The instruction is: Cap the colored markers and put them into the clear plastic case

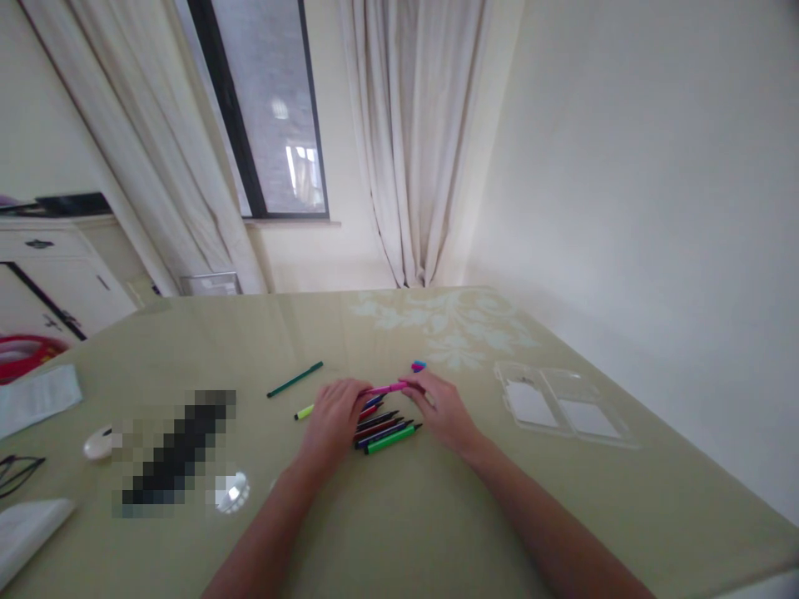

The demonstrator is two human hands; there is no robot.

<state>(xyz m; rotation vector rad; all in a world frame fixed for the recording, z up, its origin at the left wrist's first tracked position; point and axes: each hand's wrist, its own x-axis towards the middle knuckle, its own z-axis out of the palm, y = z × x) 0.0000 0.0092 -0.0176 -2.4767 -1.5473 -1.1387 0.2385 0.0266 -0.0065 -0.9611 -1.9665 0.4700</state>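
Note:
A pink felt-tip pen (388,388) spans the gap between my two hands, just above the table. My left hand (335,416) pinches its left end, and my right hand (440,408) has fingers closed on the right end. Below lie several felt-tip pens side by side, among them a green pen (393,439) nearest me and a black pen (376,420); my left hand partly covers them. A yellow-green pen (305,412) sticks out left of that hand. Farther left rests a dark green pen (295,379). Blue and pink pen ends (419,365) show beyond my right hand.
An opened clear plastic case (562,403) lies on the table (437,532) at the right. To the left are a white mouse (98,444), a blurred-out dark object (181,449), a shiny round item (232,492), glasses (22,474) and a pale cloth (41,399).

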